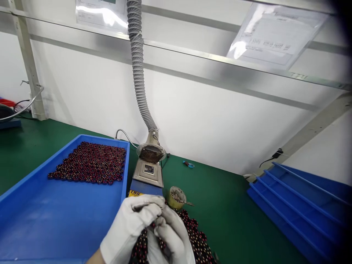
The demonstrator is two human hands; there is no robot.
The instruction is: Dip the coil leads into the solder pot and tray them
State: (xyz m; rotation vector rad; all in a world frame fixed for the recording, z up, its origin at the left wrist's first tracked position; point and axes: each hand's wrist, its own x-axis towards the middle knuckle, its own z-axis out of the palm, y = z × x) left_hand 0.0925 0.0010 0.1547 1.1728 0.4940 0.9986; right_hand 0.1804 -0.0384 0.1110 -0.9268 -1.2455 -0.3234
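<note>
two white-gloved hands met low in the frame, over a heap of small dark red coil parts (196,234) lying on the green bench mat (228,205). the left hand (129,227) was curled, fingers bent in toward the right hand (172,234), whose fingers were also closed in a pinch; the two touched at the fingertips, apparently gripping one small part between them, though the piece itself was too hidden by the gloves to make out. the heap spread beneath and to the right of the hands. just beyond the knuckles stood a small solder pot (148,172) on a blue base, its round fan grille joined to a grey ribbed extraction hose (137,66) rising out of the top of the frame. a small yellow tin (176,198) sat beside the pot, near the heap. to the left, a blue tray (55,220) held many more dark red parts (90,163) packed at its far end. a stack of blue trays (299,205) lay well apart on the right, and laminated sheets (275,35) hung above the white back panel.
</note>
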